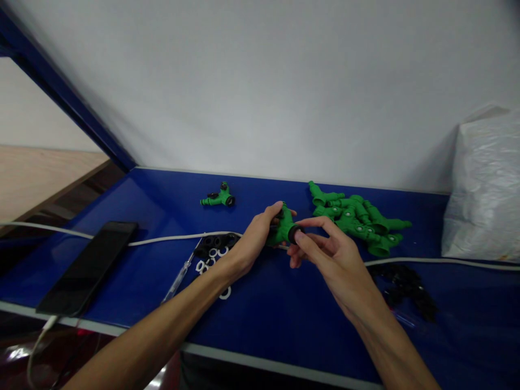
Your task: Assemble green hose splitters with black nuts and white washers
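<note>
My left hand (259,230) is closed around a green plastic Y-shaped hose connector (286,223), holding it just above the blue tabletop. My right hand (325,244) pinches the black ring (296,233) at the connector's wide end between thumb and index finger. Its other fingers are curled below. Left of my left hand lie several white rings (211,260) and black ring-shaped parts (215,241). A screwdriver with a clear handle (177,280) rests beside them, partly hidden behind my forearm.
A similar connector with black parts (219,197) lies at the back. Several green connectors (359,216) are heaped at right. Small black parts (408,287) lie near my right forearm. A white cable (162,239) crosses the table (260,314). A phone (91,268) and plastic bag (483,189) flank it.
</note>
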{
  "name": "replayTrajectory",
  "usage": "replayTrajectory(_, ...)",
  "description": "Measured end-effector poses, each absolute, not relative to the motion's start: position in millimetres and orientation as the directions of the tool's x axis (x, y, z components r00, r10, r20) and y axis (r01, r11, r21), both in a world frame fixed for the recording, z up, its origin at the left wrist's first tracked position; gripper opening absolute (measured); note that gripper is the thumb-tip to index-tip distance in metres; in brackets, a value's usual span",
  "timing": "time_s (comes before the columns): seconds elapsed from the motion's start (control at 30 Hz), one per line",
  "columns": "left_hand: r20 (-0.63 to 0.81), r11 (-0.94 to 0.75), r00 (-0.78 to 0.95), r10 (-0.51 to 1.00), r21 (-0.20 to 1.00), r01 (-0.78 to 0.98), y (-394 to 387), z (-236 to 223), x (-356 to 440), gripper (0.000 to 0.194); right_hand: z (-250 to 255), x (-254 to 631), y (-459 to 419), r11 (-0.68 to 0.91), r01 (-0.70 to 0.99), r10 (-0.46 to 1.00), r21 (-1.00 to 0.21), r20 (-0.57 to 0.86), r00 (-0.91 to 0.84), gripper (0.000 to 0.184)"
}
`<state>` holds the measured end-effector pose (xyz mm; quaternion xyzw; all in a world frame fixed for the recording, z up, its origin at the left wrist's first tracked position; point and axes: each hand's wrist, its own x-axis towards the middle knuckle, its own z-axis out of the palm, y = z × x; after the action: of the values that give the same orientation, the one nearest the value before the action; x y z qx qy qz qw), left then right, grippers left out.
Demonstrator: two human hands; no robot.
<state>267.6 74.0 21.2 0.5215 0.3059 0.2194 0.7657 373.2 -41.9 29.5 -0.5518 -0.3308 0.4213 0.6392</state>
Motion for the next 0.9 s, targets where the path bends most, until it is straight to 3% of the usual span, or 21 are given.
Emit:
replayTrajectory(0.13,-0.281,0.482,0.723,0.632,0.872,-0.082,74.4,18.8,268.4,0.046,31.1,370.5,-40.9,0.031,-0.187,0.905,-0.982,-0.052,0.423,0.036)
replayTrajectory(0.33,-0.248,0.601,0.751,0.612,0.763,-0.239,76.4,20.0,270.6,0.034,25.9,370.0,-38.9,0.073,-0.056,0.879,-0.996,0.038,0.476,0.034)
replayTrajectory(0.9,-0.155,0.482,0.724,0.672,0.834,-0.269,67.9,17.5,273.5,0.042,23.0,370.4,-39.1,0.041,0.068,0.832,-0.997,0.072,0.550,0.033)
